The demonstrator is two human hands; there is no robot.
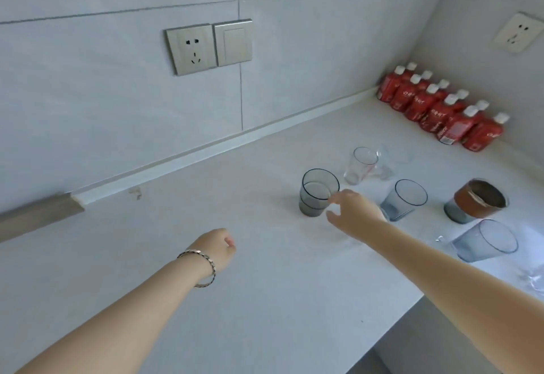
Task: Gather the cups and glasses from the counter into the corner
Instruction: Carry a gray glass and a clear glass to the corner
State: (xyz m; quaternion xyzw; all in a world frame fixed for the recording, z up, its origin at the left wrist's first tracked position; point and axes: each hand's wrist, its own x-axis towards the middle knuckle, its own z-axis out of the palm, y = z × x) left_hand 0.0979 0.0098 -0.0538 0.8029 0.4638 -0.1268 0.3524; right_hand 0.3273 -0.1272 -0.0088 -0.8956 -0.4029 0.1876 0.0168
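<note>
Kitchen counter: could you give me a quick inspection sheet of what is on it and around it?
Surface: pale counter, bare on the left.
Job's things: stacked grey glasses, clear glass, two blue-grey glasses, brown-banded cup, all standing apart.
Clutter: red bottles in the corner.
Hands: right hand open beside the stacked glasses; left hand loosely curled, empty.
Cables: nothing seen.
Surroundings: tiled wall, socket, switch.

Glasses (pixel 406 199) cluster right of centre on the counter (pixel 206 300); bottles (pixel 441 111) line the upper-right corner behind them; sockets (pixel 192 48) upper left on the wall
</note>
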